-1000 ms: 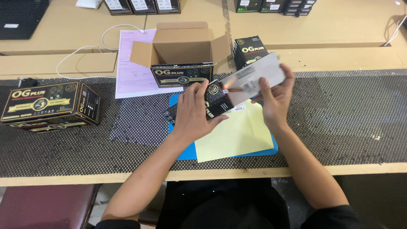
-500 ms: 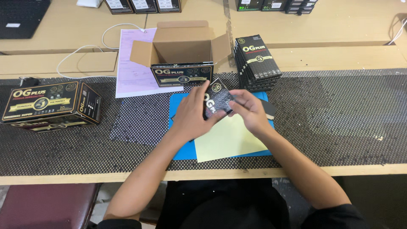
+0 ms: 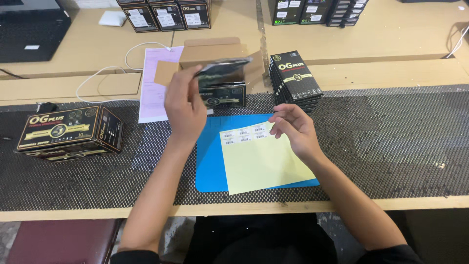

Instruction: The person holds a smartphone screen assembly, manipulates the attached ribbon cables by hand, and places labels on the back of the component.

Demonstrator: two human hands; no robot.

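Above the far open cardboard box (image 3: 217, 51), the left hand (image 3: 184, 105) now pinches the black packet (image 3: 222, 71), carried up from between both hands. Released, the right hand (image 3: 293, 128) hovers loosely spread over the yellow label sheet (image 3: 264, 164), so the packet looks finished.

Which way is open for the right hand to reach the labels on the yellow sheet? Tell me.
Probably yes, straight leftward: the right hand hovers at the yellow sheet's top edge, the small white labels lie bare beside it, and nothing covers them.
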